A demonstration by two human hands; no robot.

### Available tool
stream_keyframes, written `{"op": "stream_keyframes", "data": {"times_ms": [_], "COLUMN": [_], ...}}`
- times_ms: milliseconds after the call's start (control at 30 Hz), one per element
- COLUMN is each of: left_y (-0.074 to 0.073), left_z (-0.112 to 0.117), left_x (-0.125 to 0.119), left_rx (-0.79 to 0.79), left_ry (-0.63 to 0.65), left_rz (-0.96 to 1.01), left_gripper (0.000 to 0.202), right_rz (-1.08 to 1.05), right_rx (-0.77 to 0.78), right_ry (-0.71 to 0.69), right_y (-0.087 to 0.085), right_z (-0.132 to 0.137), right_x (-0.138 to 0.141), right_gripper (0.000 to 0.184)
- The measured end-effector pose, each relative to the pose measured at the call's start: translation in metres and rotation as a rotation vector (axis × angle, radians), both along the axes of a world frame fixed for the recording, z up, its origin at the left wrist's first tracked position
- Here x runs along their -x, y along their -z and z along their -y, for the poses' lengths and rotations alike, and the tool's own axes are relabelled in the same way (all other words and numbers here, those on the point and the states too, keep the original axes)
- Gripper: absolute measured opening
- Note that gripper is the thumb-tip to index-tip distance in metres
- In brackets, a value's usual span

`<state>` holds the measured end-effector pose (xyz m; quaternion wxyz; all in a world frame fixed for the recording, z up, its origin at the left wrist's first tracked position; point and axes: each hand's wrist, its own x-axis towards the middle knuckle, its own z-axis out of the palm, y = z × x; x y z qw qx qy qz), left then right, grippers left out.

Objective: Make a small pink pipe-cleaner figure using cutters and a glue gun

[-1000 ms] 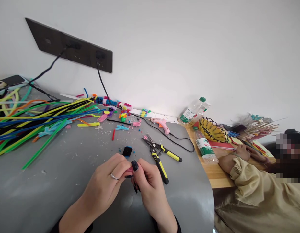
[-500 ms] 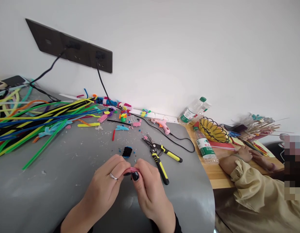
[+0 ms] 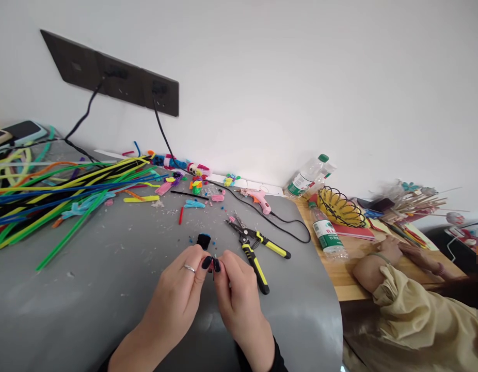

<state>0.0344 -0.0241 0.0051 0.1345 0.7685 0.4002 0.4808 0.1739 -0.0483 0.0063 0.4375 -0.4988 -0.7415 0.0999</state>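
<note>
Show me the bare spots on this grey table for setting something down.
Bare on the grey table: the near-left stretch between the pipe cleaners and the left hand; also the strip from the pliers to the right edge. Crowded: the back, with scraps and the glue gun; the middle, where the right hand helps pinch a pink piece.

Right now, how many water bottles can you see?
2. The far bottle rests against the wall right of the glue gun; the near bottle is on the wooden table by the yellow basket. A third may hide behind the far one.
</note>
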Motion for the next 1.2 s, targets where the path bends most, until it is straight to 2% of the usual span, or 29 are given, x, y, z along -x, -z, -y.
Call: {"op": "stream_keyframes", "data": {"times_ms": [167, 300, 533, 733, 867, 1200], "left_y": [0.001, 0.002, 0.003, 0.005, 0.002, -0.001], "left_z": [0.001, 0.000, -0.005, -0.014, -0.017, -0.014], "left_x": [-0.002, -0.002, 0.007, 0.012, 0.015, 0.017], "left_rx": [0.042, 0.009, 0.023, -0.167, -0.125, -0.102], "left_ry": [-0.017, -0.023, 0.082, 0.143, 0.219, 0.384], "left_rz": [0.000, 0.010, -0.010, -0.137, -0.180, -0.064], "left_gripper": [0.025, 0.024, 0.016, 0.023, 0.029, 0.029], "right_rz": [-0.144, -0.234, -0.325, -0.480, -0.491, -0.412], "right_rx": [0.132, 0.196, 0.309, 0.486, 0.536, 0.635], "right_ry": [-0.014, -0.014, -0.035, -0.074, -0.109, -0.268], "right_y": [-0.001, -0.002, 0.000, -0.005, -0.006, -0.021], "right_z": [0.000, -0.001, 0.002, 0.002, 0.002, 0.004], "right_x": [0.003, 0.003, 0.000, -0.001, -0.005, -0.021], "right_gripper": [0.034, 0.036, 0.039, 0.043, 0.044, 0.052]}}
